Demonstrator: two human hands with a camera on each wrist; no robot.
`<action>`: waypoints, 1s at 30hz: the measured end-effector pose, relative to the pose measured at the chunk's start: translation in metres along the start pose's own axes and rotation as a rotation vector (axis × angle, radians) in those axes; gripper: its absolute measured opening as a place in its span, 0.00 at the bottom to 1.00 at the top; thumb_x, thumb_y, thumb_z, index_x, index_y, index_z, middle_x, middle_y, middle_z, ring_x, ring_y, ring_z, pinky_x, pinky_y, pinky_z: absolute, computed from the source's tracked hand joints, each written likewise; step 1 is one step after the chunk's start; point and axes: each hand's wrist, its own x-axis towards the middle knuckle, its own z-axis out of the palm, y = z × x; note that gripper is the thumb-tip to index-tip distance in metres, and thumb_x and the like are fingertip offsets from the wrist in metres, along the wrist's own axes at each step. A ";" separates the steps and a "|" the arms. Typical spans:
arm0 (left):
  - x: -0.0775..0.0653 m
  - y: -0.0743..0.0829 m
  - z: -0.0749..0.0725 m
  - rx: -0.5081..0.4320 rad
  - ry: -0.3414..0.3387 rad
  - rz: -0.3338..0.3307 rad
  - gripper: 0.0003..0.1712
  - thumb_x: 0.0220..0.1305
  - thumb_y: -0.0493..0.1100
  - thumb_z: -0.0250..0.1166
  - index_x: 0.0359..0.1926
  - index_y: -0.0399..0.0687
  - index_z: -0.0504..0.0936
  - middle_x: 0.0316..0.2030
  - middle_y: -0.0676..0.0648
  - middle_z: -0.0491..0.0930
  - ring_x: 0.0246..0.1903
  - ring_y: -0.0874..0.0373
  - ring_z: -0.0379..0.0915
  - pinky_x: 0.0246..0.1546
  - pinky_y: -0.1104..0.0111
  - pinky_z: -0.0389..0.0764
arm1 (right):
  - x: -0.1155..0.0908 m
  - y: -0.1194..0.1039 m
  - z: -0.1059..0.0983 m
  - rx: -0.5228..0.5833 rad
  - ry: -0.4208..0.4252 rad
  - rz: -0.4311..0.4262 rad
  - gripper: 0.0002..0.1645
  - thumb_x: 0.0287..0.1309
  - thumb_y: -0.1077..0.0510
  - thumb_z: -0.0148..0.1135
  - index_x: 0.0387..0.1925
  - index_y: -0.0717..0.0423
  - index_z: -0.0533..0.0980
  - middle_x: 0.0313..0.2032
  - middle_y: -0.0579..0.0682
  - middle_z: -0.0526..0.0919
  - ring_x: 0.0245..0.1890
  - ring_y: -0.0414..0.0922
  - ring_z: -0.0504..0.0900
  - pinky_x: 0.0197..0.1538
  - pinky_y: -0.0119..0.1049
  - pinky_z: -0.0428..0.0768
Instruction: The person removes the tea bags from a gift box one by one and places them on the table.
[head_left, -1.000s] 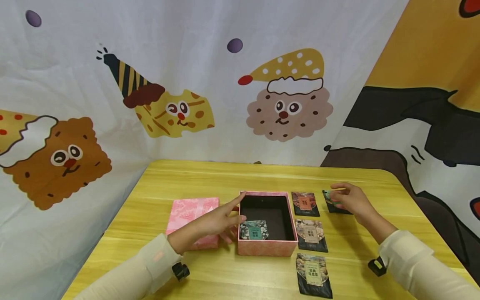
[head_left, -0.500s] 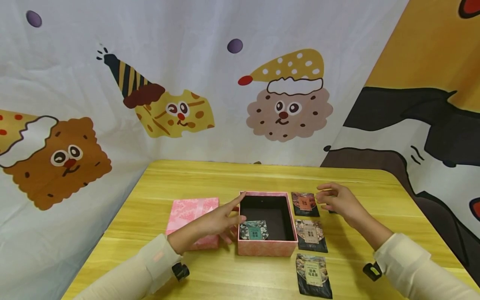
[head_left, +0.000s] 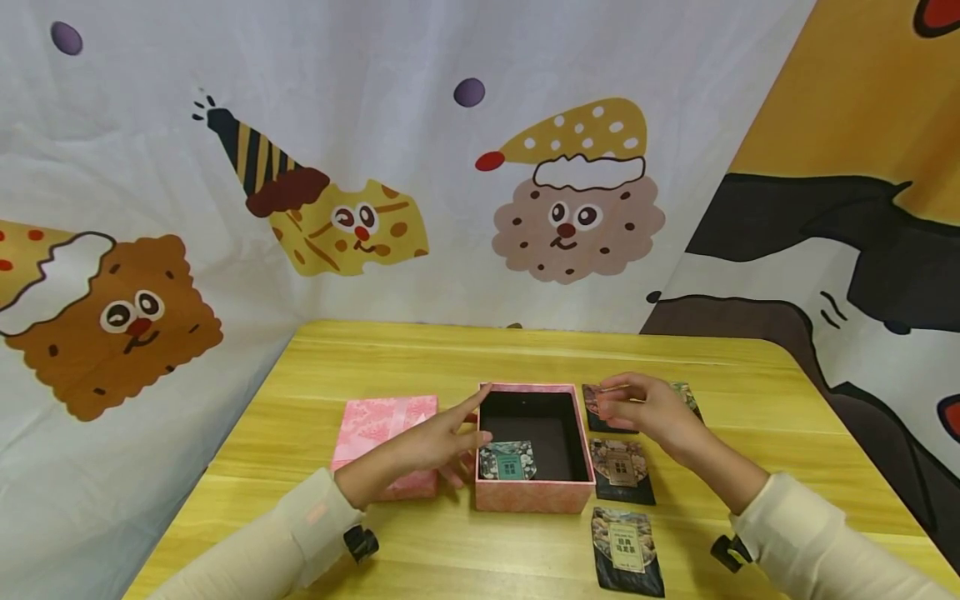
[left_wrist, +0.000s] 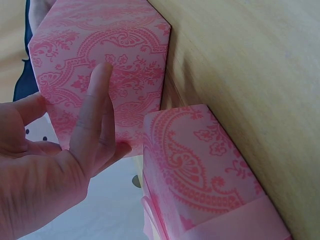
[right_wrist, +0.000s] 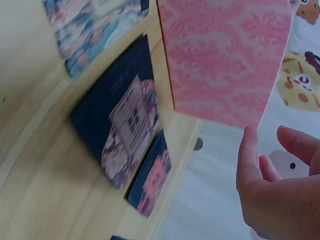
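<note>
An open pink patterned box [head_left: 536, 497] with a black inside stands mid-table, and a green-labelled tea sachet [head_left: 508, 461] lies in its near left part. My left hand [head_left: 435, 442] touches the box's left side with fingers spread. My right hand [head_left: 652, 415] hovers over the red-labelled sachet [head_left: 592, 408] right of the box, partly covering it. Its fingers are loosely bent with nothing between them; in the right wrist view that red-labelled sachet [right_wrist: 154, 177] lies flat on the table. Nearer to me are a beige-labelled sachet [head_left: 622, 471] and a yellow-labelled sachet [head_left: 627, 550].
A pink lid [head_left: 382, 421] with a ribbon band sits left of the box, partly behind my left forearm. Another sachet [head_left: 687, 397] shows partly behind my right hand. A cartoon-printed cloth [head_left: 420, 317] hangs behind the wooden table [head_left: 360, 350].
My right hand has moved left, from over the sachet at the back right to over the red-labelled one. The left hand and the box have stayed in place.
</note>
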 end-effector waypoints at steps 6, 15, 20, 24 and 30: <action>-0.001 0.001 0.001 -0.001 -0.003 0.001 0.47 0.77 0.49 0.61 0.82 0.78 0.41 0.69 0.32 0.65 0.31 0.37 0.84 0.31 0.48 0.89 | -0.001 -0.004 0.014 0.017 -0.045 -0.025 0.29 0.70 0.62 0.65 0.65 0.74 0.69 0.54 0.70 0.79 0.49 0.55 0.86 0.53 0.45 0.88; -0.003 0.003 0.002 0.001 -0.003 -0.002 0.48 0.75 0.51 0.63 0.82 0.78 0.42 0.71 0.31 0.63 0.32 0.39 0.84 0.31 0.48 0.89 | -0.003 -0.009 0.027 0.001 -0.013 -0.051 0.25 0.70 0.65 0.62 0.63 0.74 0.71 0.52 0.68 0.80 0.47 0.53 0.86 0.50 0.43 0.89; -0.003 0.003 0.001 0.000 0.001 -0.004 0.48 0.75 0.51 0.63 0.82 0.79 0.42 0.68 0.33 0.66 0.32 0.38 0.84 0.31 0.48 0.89 | -0.006 -0.014 0.032 0.005 -0.011 -0.060 0.23 0.71 0.64 0.63 0.62 0.72 0.73 0.52 0.67 0.81 0.48 0.53 0.86 0.52 0.47 0.88; -0.003 0.003 0.001 0.002 0.000 -0.002 0.48 0.75 0.51 0.63 0.82 0.79 0.42 0.68 0.32 0.67 0.31 0.40 0.84 0.31 0.48 0.89 | -0.005 -0.019 0.040 0.001 -0.042 -0.083 0.24 0.71 0.62 0.64 0.62 0.72 0.73 0.52 0.63 0.83 0.49 0.54 0.86 0.52 0.44 0.88; -0.004 0.004 0.001 -0.012 -0.003 0.003 0.47 0.76 0.51 0.61 0.82 0.77 0.42 0.70 0.31 0.64 0.32 0.42 0.84 0.31 0.48 0.89 | 0.000 -0.022 0.062 -0.039 -0.101 -0.138 0.22 0.70 0.62 0.65 0.61 0.67 0.76 0.53 0.60 0.84 0.52 0.52 0.86 0.54 0.38 0.87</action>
